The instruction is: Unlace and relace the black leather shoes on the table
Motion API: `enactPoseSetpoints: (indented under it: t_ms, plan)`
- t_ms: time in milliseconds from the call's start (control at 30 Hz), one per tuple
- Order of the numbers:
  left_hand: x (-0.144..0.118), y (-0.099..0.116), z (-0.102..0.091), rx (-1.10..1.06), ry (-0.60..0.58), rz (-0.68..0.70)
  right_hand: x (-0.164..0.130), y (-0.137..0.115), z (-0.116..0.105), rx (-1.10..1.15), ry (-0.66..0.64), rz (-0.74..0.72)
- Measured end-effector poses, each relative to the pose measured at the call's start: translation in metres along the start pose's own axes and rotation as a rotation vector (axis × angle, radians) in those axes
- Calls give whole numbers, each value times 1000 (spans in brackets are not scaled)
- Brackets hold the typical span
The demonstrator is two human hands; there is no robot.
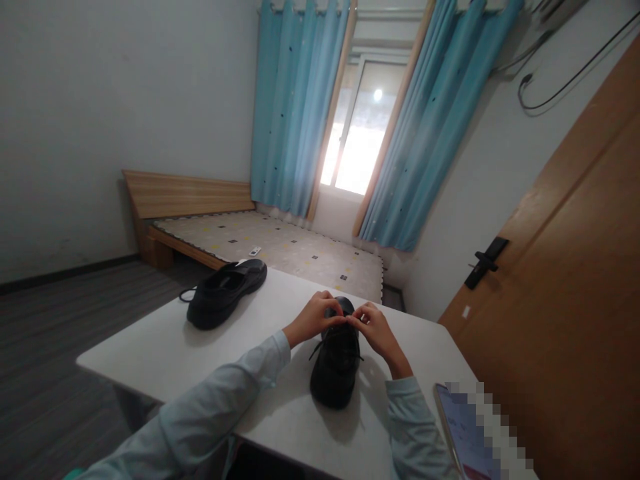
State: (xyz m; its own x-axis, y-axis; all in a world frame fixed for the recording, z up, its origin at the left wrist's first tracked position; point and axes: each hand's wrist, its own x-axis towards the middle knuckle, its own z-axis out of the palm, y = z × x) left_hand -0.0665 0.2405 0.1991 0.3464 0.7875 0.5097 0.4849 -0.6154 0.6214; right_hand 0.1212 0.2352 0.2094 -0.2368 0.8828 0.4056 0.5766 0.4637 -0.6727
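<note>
both hands are working at the lace of the near black shoe [336, 363], which is sitting in the middle of the white table [165, 347] with its heel toward the person. the left hand [314, 319] is pinching one strand of the lace [320, 348] and the right hand [374, 328] is pinching the other, fingertips nearly meeting above the front of the shoe. each grip is clenched on lace, as far as can be judged; the strands are thin and dark against the shoe, so exactly how they are crossing is hard to read.

the likeliest trouble is a strand slipping out of a pinch, since both holds are fingertip holds on a thin cord, and any loop being formed would be falling slack. pulling unevenly could also be dragging the shoe across the smooth table, because nothing is pinning it down.

the right sleeve is lying close to a phone [467, 433] at the table's near right corner, and a wide elbow movement could be nudging it toward the edge. the second black shoe [227, 292] is resting well apart at the far left, its lace end trailing by the edge.
</note>
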Motion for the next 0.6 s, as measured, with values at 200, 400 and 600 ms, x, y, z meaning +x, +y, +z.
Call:
enactPoseSetpoints:
  t_ms: [200,400,600]
  plan:
    - [1,-2,-1,-15,-11,-10,0,6,-1,2,-5,-12]
    - [4,-11,-8,-141,-41,-106,0,17,-11,-5,1,-17]
    - [2,-11,-6,-443,-90,-195,-2,16,-13,236,-62,128]
